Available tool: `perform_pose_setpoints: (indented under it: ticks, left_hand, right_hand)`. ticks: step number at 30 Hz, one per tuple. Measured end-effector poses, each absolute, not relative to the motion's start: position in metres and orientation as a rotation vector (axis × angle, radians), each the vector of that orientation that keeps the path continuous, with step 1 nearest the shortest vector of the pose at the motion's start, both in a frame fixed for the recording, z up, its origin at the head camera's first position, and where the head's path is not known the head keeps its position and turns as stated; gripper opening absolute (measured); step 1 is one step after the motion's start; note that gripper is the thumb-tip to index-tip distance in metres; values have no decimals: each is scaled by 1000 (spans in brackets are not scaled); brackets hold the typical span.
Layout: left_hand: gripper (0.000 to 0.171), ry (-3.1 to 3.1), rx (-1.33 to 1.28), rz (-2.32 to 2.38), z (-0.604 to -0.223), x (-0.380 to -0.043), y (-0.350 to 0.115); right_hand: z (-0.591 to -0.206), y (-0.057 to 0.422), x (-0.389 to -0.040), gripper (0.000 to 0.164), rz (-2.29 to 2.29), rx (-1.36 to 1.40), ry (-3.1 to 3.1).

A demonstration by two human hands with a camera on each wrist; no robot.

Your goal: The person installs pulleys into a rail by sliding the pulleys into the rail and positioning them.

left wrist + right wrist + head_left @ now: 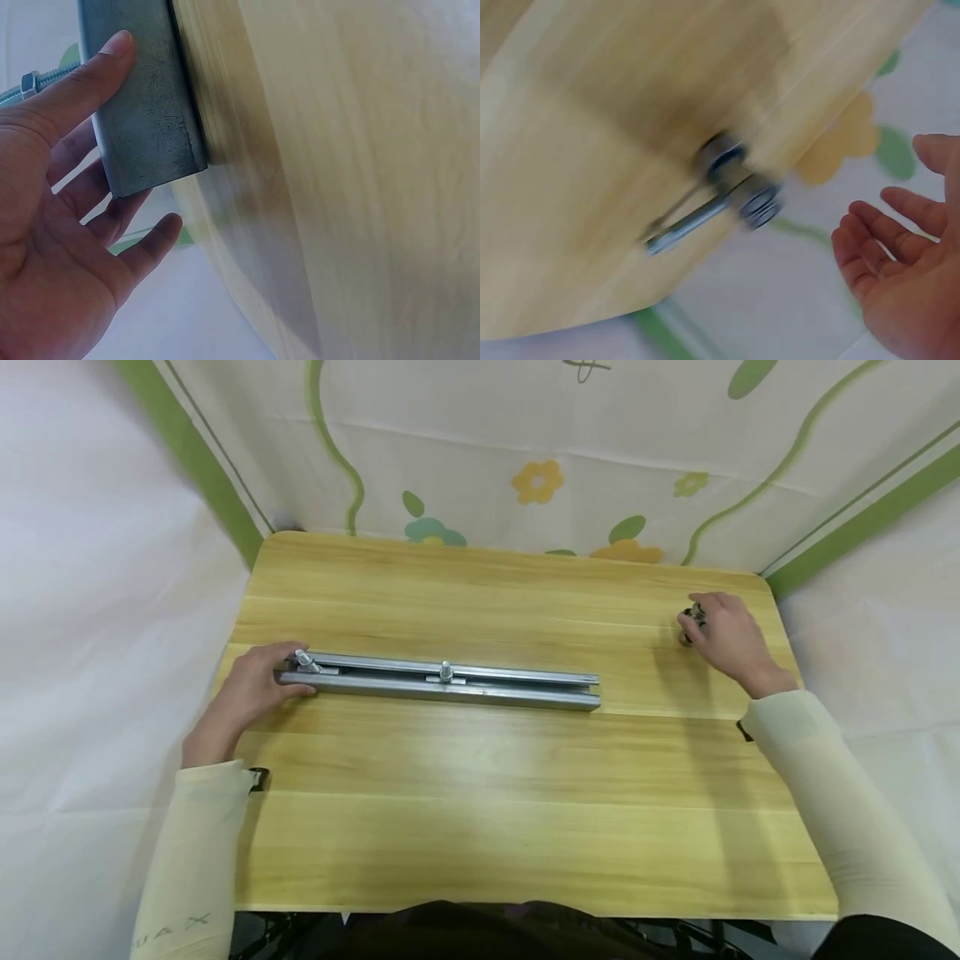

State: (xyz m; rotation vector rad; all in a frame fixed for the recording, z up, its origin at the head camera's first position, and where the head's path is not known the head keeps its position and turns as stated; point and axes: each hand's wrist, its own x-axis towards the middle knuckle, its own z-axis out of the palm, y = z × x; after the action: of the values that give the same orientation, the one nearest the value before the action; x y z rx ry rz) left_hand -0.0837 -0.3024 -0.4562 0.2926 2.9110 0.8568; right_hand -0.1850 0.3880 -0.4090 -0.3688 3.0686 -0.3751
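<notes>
A long slotted steel channel lies across the table, slot up. My left hand grips its left end, the thumb on the near side wall and fingers round the far side. Two bolts stand up from small plates along the slot, one bolt beside the left hand and another bolt mid-length. At the far right, my right hand is beside a small metal roller piece with round wheels and a narrow shank. In the right wrist view this hand's fingers are loosely bent and apart from the blurred piece.
The wooden table has rounded far corners. A white curtain printed with flowers and vines hangs behind it, and white cloth hangs at the sides. The person's dark clothing is at the near edge.
</notes>
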Motion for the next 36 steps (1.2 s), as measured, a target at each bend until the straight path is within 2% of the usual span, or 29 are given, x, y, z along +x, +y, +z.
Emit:
perform_pose_setpoints:
  ticks: [9, 14, 18, 23, 36]
  left_hand:
    - [69, 2908, 263, 844, -456, -84, -301]
    - [70, 2896, 259, 844, -456, -86, -298]
    - [69, 2905, 258, 845, -457, -87, -297]
    - [68, 2916, 288, 853, -458, -89, -296]
    - [67, 2932, 289, 863, -456, -87, -296]
  right_hand:
    - [-417, 453, -204, 60, -352, -292, 3001]
    - [-423, 475, -211, 68, -256, -270, 2899]
    - [-431, 482, -211, 71, -216, -218, 2794]
    - [-442, 483, -210, 59, -247, -205, 2799]
    - [-450, 482, -210, 49, -302, -215, 2866]
